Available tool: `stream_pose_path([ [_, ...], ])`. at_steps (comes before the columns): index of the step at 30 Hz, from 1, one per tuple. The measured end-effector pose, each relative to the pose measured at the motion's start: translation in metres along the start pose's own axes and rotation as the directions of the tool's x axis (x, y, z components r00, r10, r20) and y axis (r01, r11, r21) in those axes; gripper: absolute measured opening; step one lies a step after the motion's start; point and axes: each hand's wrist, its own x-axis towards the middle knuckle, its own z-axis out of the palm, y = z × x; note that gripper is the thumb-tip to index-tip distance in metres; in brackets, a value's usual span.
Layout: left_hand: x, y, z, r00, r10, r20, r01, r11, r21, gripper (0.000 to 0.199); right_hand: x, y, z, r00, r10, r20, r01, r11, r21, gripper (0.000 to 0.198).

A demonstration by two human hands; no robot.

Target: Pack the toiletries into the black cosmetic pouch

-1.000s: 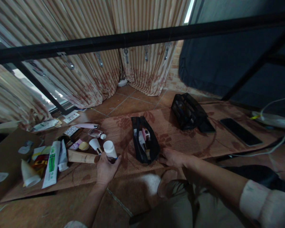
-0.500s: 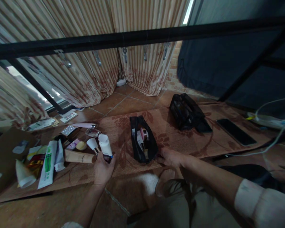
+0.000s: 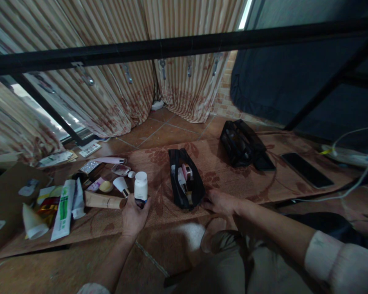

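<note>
My left hand [image 3: 135, 216] is closed round the lower part of a small white bottle [image 3: 141, 185] with a white cap and a dark band below, standing nearly upright. Against the same fingers lies a makeup brush [image 3: 120, 185] with white bristles. A beige tube [image 3: 102, 200] ends right beside my thumb side. My right hand [image 3: 217, 202] pinches the near right corner of an open black pouch [image 3: 174, 190]; its fingertips are partly hidden in shadow. Inside the pouch are a pink round container [image 3: 187, 172] and some pale items.
To the left lie a green-and-white tube [image 3: 63, 212], a yellow egg-shaped sponge [image 3: 105, 186] and several other cosmetics beside a cardboard box [image 3: 6, 204]. A second black bag [image 3: 242, 143] and a phone [image 3: 306, 169] are on the right. A dark rail [image 3: 184, 44] crosses beyond.
The white bottle has gone from leaning to nearly upright in my left hand, shifting slightly right. My right hand stays at the pouch's corner.
</note>
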Motion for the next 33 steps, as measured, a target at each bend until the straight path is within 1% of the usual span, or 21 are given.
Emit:
stream_pose_path([
  [6,0.0005,-0.0037,0.0017,1.0,0.025,-0.013,-0.025,1.0,0.002,0.033,0.001,0.0018,0.0024,1.0,-0.025,0.001,0.025,0.999,0.021,0.02],
  [12,0.0002,-0.0046,0.0024,0.999,0.044,-0.024,-0.044,0.999,-0.02,0.031,0.0003,0.0018,0.0024,1.0,-0.005,0.001,0.005,1.0,0.008,0.021],
  [16,0.0006,-0.0037,0.0034,0.999,0.039,-0.034,-0.04,0.999,-0.019,0.031,0.0,-0.0002,0.0001,1.0,0.002,0.017,-0.002,1.0,0.002,0.022],
  [19,0.0007,-0.0024,0.0037,0.998,0.037,-0.046,-0.038,0.999,-0.014,0.032,-0.0002,-0.0015,-0.0009,1.0,-0.013,0.006,0.013,1.0,-0.002,0.021],
  [27,0.0,0.0037,0.0001,1.0,0.018,-0.02,-0.018,0.999,-0.041,0.033,-0.0017,-0.0037,-0.0028,1.0,0.0,0.007,0.0,1.0,-0.008,0.021],
  [33,0.0,0.0006,0.0027,0.999,0.019,-0.031,-0.02,0.999,-0.032,0.032,-0.0011,-0.0018,-0.0014,1.0,-0.01,0.02,0.011,1.0,-0.026,0.022],
])
